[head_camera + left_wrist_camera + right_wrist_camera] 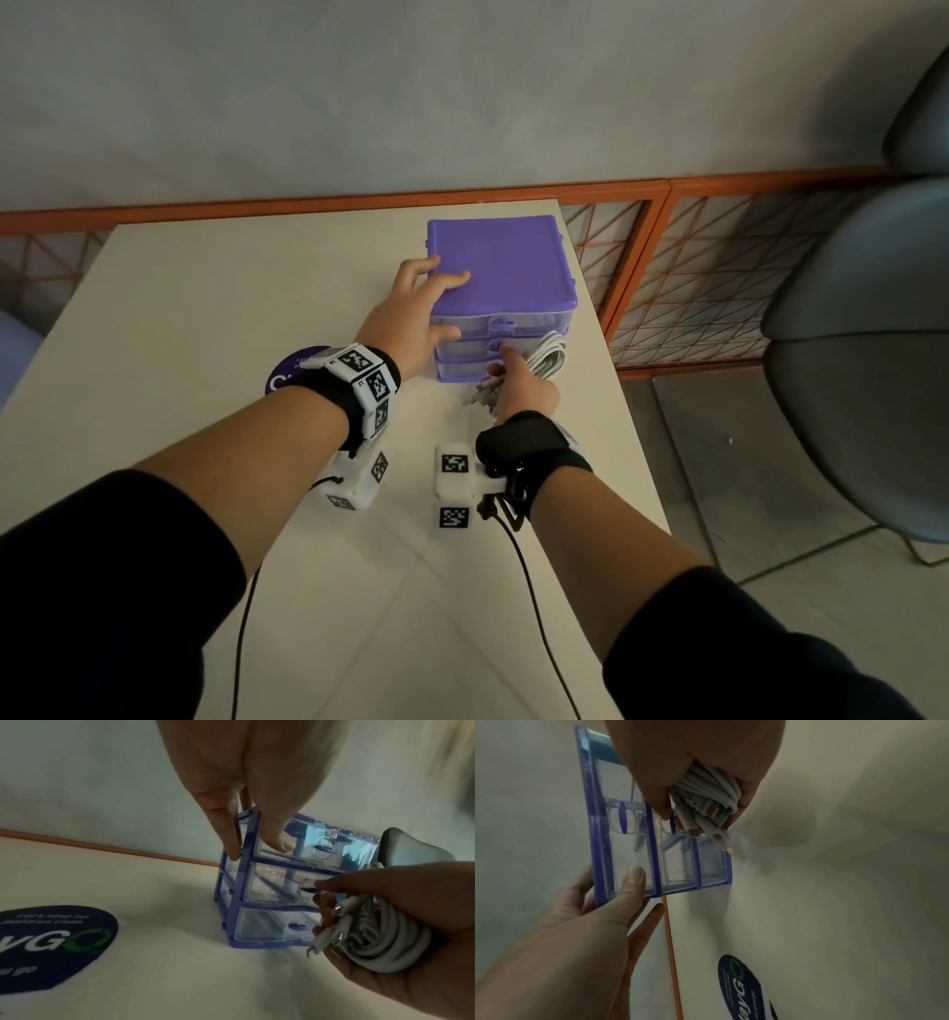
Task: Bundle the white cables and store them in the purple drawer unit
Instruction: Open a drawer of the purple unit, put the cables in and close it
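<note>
Right hand (524, 383) grips cables (380, 939), forefinger at middle drawer (280, 884) handle. Left hand (416, 313) steadies drawer unit (503, 267) near table's (205, 308) far right corner, fingers flat.

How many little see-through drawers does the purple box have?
3, stacked in the purple plastic drawer unit: the top clear drawer, the middle clear drawer, the bottom clear drawer. All look closed.

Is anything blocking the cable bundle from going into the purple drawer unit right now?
Yes: all three drawers look closed. The right hand holds the cable bundle against the purple drawer unit, a finger at the middle drawer's handle.
</note>
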Action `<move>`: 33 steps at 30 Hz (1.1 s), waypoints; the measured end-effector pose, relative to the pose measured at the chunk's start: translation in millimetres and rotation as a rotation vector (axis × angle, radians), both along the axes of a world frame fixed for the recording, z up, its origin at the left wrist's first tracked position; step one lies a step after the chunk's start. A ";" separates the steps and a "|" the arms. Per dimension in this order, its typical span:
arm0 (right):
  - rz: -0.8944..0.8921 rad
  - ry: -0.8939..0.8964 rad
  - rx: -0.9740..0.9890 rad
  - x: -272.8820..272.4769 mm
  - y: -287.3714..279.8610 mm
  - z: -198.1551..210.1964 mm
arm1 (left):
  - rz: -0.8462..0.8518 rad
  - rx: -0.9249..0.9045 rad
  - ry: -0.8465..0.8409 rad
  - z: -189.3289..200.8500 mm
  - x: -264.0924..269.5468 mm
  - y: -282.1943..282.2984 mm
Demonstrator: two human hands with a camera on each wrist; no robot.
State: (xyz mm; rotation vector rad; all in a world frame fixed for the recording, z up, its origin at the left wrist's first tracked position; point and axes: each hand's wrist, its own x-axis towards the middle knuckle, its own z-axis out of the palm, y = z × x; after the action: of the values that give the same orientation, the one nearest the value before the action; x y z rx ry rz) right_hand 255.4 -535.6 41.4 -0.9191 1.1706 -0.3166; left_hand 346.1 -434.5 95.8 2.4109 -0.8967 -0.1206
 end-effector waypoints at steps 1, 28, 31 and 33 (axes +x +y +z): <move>-0.020 -0.013 0.016 0.9 0.7 -0.8 | -0.003 0.001 -0.003 0.2 1.2 0.4; -0.105 -0.026 0.108 -69.9 44.5 -2.8 | 0.011 0.064 -0.001 -1.0 0.6 0.3; -0.113 -0.019 0.004 -83.8 46.1 -1.4 | 0.011 0.091 0.002 1.4 1.1 -0.2; -0.134 -0.019 -0.132 -90.3 44.2 4.0 | 0.011 0.101 0.013 2.0 1.5 -0.6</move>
State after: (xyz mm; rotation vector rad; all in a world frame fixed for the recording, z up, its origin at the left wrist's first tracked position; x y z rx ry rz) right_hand 165.1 -491.4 45.4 -0.9520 1.2068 -0.5146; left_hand 347.6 -435.1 97.8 2.5051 -0.8910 -0.1817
